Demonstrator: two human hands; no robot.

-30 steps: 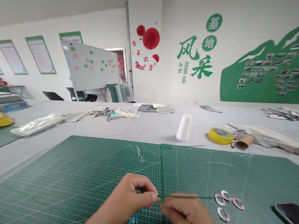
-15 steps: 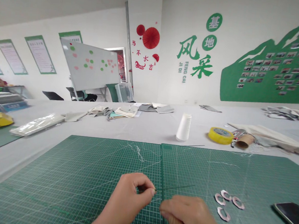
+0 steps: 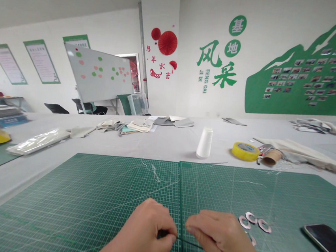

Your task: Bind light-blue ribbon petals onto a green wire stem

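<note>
Our left grip [image 3: 150, 229] is pinching a thin dark cord [image 3: 190, 244] between thumb and fingertips, and our right grip [image 3: 219, 236] is gathering its fingers close together just beside it. We cannot tell whether those right fingers are holding anything. Ahead of us a pale-covered counter [image 3: 166, 145] is stretching away, carrying two green gridded cutting mats [image 3: 90, 190] that are meeting between our hands. On the right a dark-screened smartphone [image 3: 326, 240] is lying flat. Beyond the mats a white thread cone [image 3: 204, 143] is standing upright, with a yellow tape roll [image 3: 244, 154] lying to its right and a brown cardboard tube [image 3: 272, 156] resting beside that. Four pinkish rings [image 3: 265, 230] are lying between our right hand and the smartphone, one partly hiding behind the hand. Loose white threads [image 3: 155, 172] are curling near the left mat's far edge. Low across the seam, the cord is running from our left fingertips toward the right hand.
</note>
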